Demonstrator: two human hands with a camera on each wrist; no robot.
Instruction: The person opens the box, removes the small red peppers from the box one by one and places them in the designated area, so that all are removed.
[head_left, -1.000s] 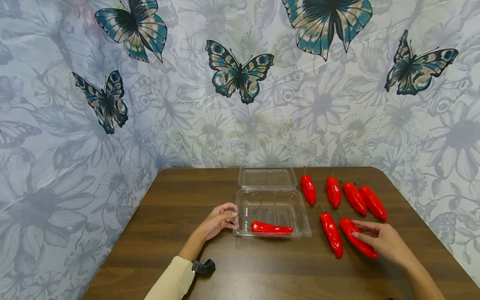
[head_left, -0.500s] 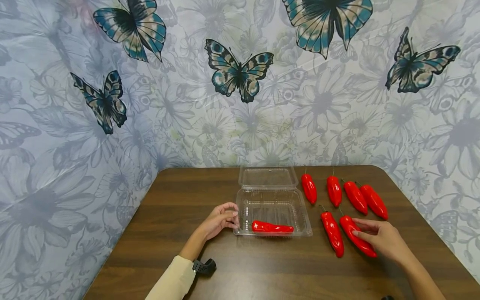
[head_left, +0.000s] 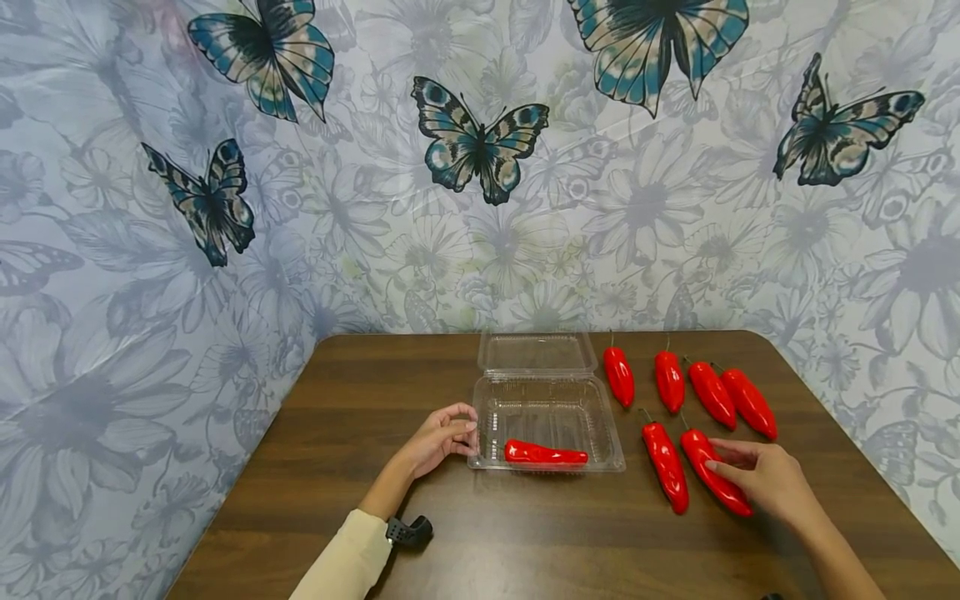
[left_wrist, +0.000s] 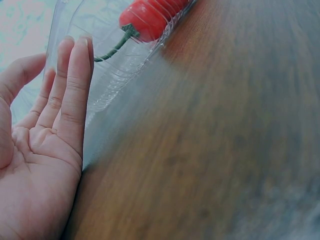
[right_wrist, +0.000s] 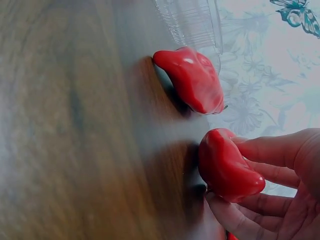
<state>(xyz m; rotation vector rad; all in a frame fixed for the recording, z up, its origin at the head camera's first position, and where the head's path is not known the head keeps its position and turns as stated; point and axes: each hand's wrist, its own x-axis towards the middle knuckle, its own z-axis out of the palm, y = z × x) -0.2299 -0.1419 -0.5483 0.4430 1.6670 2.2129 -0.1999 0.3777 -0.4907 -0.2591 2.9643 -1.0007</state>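
A clear plastic clamshell container (head_left: 551, 408) stands with its lid (head_left: 536, 353) folded back, and one red chili pepper (head_left: 545, 455) lies across its near side. My left hand (head_left: 437, 440) holds the container's left rim; in the left wrist view its thumb and fingers (left_wrist: 75, 90) meet the clear edge, beside the pepper's green stem (left_wrist: 115, 47). On the right, my right hand (head_left: 772, 483) pinches a red chili pepper (head_left: 714, 475) between thumb and fingers. In the right wrist view this pepper (right_wrist: 227, 167) is close to the tabletop; whether it touches is unclear.
Just left of the gripped pepper lies another red chili pepper (head_left: 664, 467). Several more lie behind, including one (head_left: 618, 377) beside the container and one (head_left: 748, 403) farthest right. The brown wooden table (head_left: 360, 392) backs onto a butterfly-patterned wall (head_left: 337, 250).
Everything shifts very slightly in the head view as the camera moves. Both hands keep their holds, and the peppers and container stay where they were.
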